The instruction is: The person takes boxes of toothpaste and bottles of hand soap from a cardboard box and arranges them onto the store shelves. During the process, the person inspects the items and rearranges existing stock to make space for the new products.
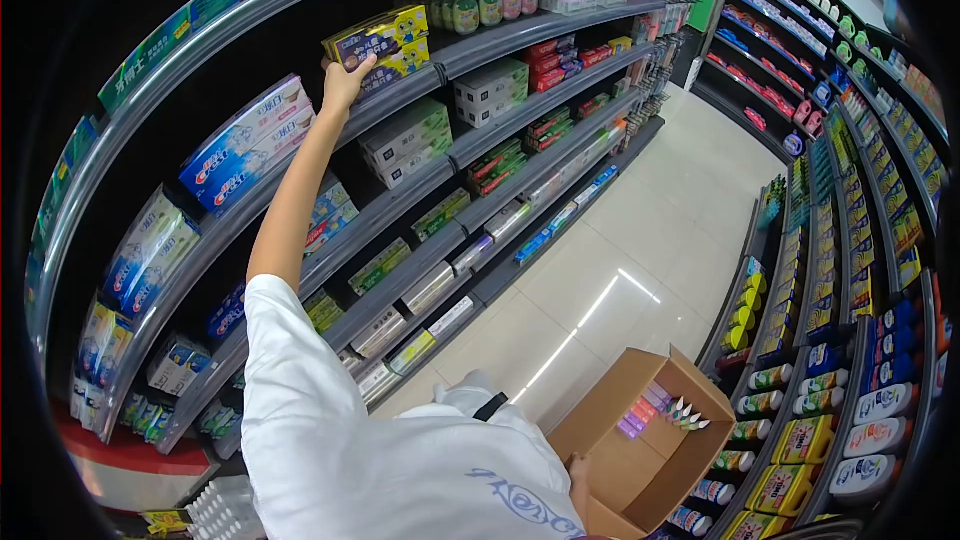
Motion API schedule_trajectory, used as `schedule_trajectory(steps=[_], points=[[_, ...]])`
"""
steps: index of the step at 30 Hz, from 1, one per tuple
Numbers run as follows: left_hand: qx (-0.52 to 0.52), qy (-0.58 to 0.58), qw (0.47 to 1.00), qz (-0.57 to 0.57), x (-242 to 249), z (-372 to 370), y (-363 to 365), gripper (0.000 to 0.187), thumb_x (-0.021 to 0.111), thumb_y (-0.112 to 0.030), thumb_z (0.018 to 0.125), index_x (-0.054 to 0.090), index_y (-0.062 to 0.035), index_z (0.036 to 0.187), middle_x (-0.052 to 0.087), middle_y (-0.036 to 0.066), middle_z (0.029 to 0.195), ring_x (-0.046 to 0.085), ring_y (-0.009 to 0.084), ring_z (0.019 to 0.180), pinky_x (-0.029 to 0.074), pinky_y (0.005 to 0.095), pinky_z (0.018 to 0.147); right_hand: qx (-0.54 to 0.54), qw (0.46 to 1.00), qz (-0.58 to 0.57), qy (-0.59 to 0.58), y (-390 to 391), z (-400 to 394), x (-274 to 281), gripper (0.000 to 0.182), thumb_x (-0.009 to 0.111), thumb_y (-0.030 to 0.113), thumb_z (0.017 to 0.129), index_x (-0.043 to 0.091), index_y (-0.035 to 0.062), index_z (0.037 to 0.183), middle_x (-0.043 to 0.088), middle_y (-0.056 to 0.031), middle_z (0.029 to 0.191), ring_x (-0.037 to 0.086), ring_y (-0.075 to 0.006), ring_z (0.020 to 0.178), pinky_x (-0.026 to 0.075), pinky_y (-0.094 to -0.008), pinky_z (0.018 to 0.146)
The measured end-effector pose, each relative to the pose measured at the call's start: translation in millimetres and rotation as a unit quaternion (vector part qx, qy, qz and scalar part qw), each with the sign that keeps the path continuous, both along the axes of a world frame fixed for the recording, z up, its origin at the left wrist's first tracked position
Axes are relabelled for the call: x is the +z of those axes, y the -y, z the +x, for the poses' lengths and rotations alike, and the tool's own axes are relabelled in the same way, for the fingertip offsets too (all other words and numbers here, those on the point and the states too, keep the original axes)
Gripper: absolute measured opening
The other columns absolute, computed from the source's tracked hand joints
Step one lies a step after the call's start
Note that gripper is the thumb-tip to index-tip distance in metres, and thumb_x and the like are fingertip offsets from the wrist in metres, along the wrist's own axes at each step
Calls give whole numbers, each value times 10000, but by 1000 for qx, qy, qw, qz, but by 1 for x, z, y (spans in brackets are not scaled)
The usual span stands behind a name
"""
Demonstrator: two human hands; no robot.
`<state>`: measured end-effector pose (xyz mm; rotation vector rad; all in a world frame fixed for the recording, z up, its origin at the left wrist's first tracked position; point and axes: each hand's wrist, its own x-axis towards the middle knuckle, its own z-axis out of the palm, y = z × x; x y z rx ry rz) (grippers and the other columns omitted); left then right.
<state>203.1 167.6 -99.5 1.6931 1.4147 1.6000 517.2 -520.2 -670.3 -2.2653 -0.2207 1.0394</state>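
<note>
On the left shelf my left hand [346, 80] is closed on a yellow and purple toothpaste box [372, 40], thumb on its front face. More boxes of the same kind sit against it, so how many I grip is hard to tell. Low at my side, my right hand [579, 470] grips the near edge of an open cardboard box [690, 460]. Inside it lie small purple, pink and orange packs [643, 412] and several white tubes or bottles with dark green parts [685, 414]. Most of the right hand's fingers are hidden.
Crest toothpaste packs [250, 145] stand left of my reaching arm. Pump bottles [466, 10] line the shelf farther right. Grey-white cartons [408, 140] sit one shelf lower. Across the tiled aisle [600, 290], a facing rack holds bottles [868, 440] and yellow packs close to the cardboard box.
</note>
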Motion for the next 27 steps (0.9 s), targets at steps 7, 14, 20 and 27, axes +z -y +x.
schedule_trajectory(steps=[7,14,20,27], points=[[-56,-59,995,-50,-4,-10,-18,359,748,-314,805,670,-14,985,606,68,909,553,134,709,436,285,567,24,999,39,25,-3,-2,15,373,543,193,885,588,-92,1121,638,-266,1091,618,-368,1041,464,-414,894],[-25,-57,998,-10,-5,-2,-19,398,767,-299,785,668,55,940,654,141,918,626,188,811,485,304,706,34,999,-17,-21,0,4,0,356,542,151,882,576,-96,1137,633,-259,1112,611,-346,1066,456,-408,914],[-18,17,1000,14,-3,-1,-15,526,709,-363,840,559,26,1161,603,84,966,581,157,825,488,311,643,10,997,57,43,-2,-1,6,303,586,146,843,626,-95,1023,676,-231,966,661,-324,907,494,-405,797],[-29,50,996,65,-10,-6,-16,681,712,-382,836,436,98,1233,618,185,1036,617,179,874,511,291,694,27,999,23,37,-1,0,12,357,555,197,862,611,-99,1054,659,-262,1002,641,-355,967,480,-417,840]])
